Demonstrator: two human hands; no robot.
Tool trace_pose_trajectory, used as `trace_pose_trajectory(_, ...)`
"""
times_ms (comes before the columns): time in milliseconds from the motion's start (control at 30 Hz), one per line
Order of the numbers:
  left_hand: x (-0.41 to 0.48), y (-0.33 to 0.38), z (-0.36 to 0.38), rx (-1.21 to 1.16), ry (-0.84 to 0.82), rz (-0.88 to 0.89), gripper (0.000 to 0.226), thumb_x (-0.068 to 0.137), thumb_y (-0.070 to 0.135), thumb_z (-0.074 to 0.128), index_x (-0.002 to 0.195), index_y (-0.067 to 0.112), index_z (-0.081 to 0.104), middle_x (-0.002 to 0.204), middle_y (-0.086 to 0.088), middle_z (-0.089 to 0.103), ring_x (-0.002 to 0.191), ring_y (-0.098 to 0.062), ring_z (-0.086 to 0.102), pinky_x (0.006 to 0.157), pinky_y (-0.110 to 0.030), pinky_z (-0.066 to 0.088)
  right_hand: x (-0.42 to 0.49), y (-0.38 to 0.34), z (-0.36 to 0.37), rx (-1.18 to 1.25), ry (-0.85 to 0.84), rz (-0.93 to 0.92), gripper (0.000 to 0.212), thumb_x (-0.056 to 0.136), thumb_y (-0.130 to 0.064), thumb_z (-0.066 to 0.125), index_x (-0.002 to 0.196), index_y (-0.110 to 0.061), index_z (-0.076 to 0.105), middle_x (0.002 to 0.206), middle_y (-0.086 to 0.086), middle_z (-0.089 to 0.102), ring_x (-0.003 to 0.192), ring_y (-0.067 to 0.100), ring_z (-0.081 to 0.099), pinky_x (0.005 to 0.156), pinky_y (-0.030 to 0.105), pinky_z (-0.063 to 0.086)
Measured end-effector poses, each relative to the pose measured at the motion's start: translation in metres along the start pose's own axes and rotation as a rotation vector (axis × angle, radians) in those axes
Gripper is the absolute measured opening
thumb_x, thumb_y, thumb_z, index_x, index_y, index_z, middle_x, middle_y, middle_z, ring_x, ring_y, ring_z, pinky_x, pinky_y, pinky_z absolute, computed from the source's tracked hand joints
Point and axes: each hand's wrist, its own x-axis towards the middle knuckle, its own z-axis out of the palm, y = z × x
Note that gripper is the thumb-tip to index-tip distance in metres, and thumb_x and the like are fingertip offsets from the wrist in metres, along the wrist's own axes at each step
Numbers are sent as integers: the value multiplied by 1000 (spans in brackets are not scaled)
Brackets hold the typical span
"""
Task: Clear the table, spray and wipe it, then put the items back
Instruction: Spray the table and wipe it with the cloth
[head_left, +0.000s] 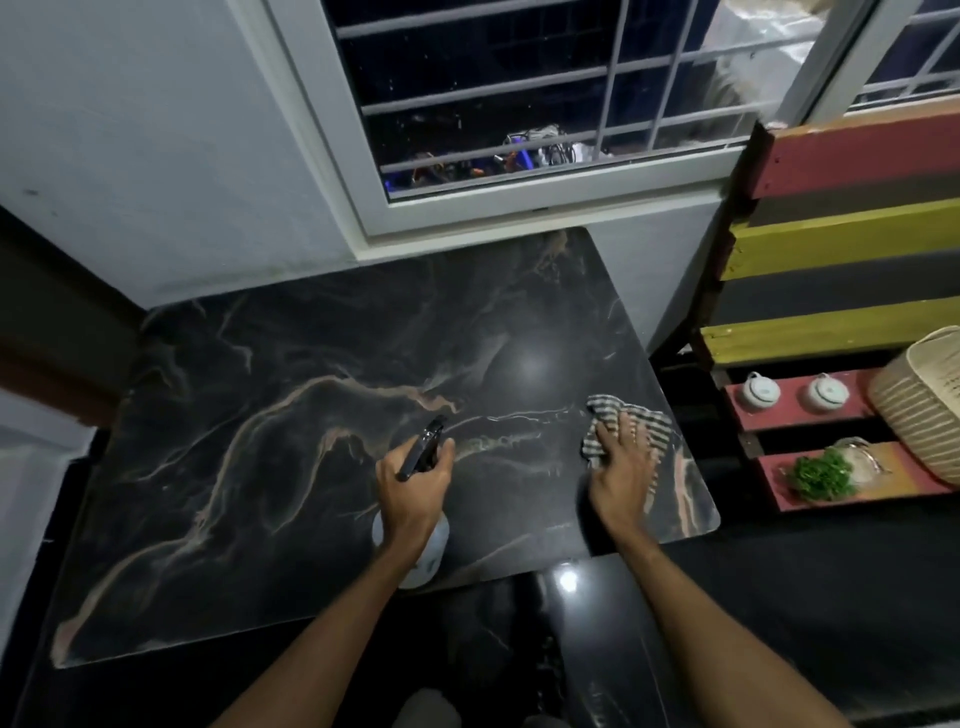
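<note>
At centre frame the left hand (413, 488) curls round the spray bottle (423, 448). To its right, the right hand (621, 467) presses spread fingers flat on the striped cloth (605, 410). The table (260, 415) bears nothing else, so clearing looks done and spraying and wiping are underway. The jars (759, 391), plant (821, 475) and basket (919, 410) at right are probably yet to go back.

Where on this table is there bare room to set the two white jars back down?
The left half of the table is bare, from the wall to the near edge, as is the far strip below the window. Crowded only front right: the left hand grips the spray bottle at centre, the right hand presses the striped cloth near the right edge.
</note>
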Motion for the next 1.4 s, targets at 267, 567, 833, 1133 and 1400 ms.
trace_pose_trajectory(267,62,-42,-66,49,89,-81,45,87,13,78,51,7,50,47,-2,50,43,-16,49,54,-30,44,17,-125,94,40,-168,-187,69,80,3,56,144,-20,50,164,8,24,155,29,13,126,45,3)
trace_pose_trajectory(567,163,-109,-162,-12,225,-39,39,88,7,75,53,14,58,51,7,58,57,-9,62,52,-10,42,41,-258,202,-8,-274,-421,63,90,-6,53,150,-21,41,165,6,21,155,24,11,126,50,8)
trace_pose_trajectory(833,215,-148,-196,-25,252,-34,35,88,20,76,57,19,61,62,9,66,56,-7,64,55,-6,40,72,-332,260,-99,-349,-595,63,92,-10,54,151,-22,39,166,3,17,155,27,9,126,49,7)
trace_pose_trajectory(1133,229,-148,-208,21,238,23,31,88,14,75,61,20,62,56,17,59,60,5,62,60,-3,39,25,-340,289,-105,-486,-784,69,85,-15,42,151,-32,36,166,-5,19,155,20,8,126,50,5)
trace_pose_trajectory(1400,204,-142,-224,101,261,-20,28,87,16,78,63,5,68,60,-9,68,57,-18,62,61,-29,49,-78,-313,281,-89,-609,-925,72,82,-17,38,153,-25,33,166,0,19,155,23,4,127,49,-1)
